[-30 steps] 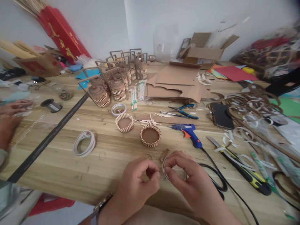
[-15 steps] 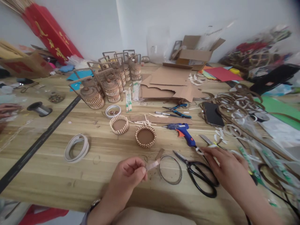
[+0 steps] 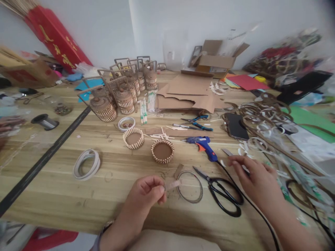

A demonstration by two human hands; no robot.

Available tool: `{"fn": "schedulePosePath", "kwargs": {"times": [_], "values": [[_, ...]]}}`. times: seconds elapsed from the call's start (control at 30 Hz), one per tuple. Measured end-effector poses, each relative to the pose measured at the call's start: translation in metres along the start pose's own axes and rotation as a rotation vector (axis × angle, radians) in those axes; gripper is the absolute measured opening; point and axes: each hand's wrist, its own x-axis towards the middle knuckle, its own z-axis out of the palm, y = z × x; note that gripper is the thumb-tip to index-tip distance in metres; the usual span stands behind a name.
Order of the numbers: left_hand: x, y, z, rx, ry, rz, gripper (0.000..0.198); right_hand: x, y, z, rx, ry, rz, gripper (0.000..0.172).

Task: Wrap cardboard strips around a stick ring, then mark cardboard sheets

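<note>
Right hand has left the ring.
Left hand [image 3: 146, 193] pinches a cardboard strip [image 3: 172, 184]; right hand [image 3: 255, 176], open and empty, has moved past the scissors [image 3: 222, 193] toward the counter's [image 3: 78, 205] right edge.

Left hand [image 3: 148, 191] raised, fingers pinched shut; right hand [image 3: 255, 177] reaching forward, palm down, fingers spread

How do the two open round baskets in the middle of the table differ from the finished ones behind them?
The open baskets have no lid, so the brown bottom shows; the finished baskets are closed by domed lids. The open baskets are low and have no handle; the finished ones stand taller, under square frame handles. Both kinds are round, with walls of pale sticks.
</note>
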Motion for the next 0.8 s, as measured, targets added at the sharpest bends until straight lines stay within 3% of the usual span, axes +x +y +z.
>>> {"fn": "schedulePosePath", "kwargs": {"times": [0.13, 0.27, 0.4, 0.5, 0.63, 0.8], "values": [[0.0, 0.001, 0.001, -0.012, -0.017, -0.008, 0.017, -0.002, -0.003, -0.002, -0.043, 0.077, -0.104, 0.03], [0.0, 0.001, 0.002, -0.025, -0.022, -0.008, 0.017, 0.004, -0.023, -0.012, -0.015, 0.137, -0.24, 0.024], [0.002, -0.002, 0.002, -0.039, -0.002, -0.014, 0.016, 0.007, -0.065, -0.028, 0.111, 0.164, -0.336, 0.01], [0.004, -0.006, 0.002, -0.078, 0.025, -0.019, 0.017, -0.001, -0.107, -0.033, 0.219, 0.132, -0.524, 0.006], [0.003, -0.007, 0.004, -0.169, 0.013, -0.051, 0.023, -0.014, -0.146, -0.02, 0.216, 0.182, -0.656, 0.008], [-0.001, -0.004, 0.003, -0.244, 0.013, -0.112, 0.027, -0.008, -0.15, 0.003, 0.218, 0.188, -0.742, 0.02]]}}
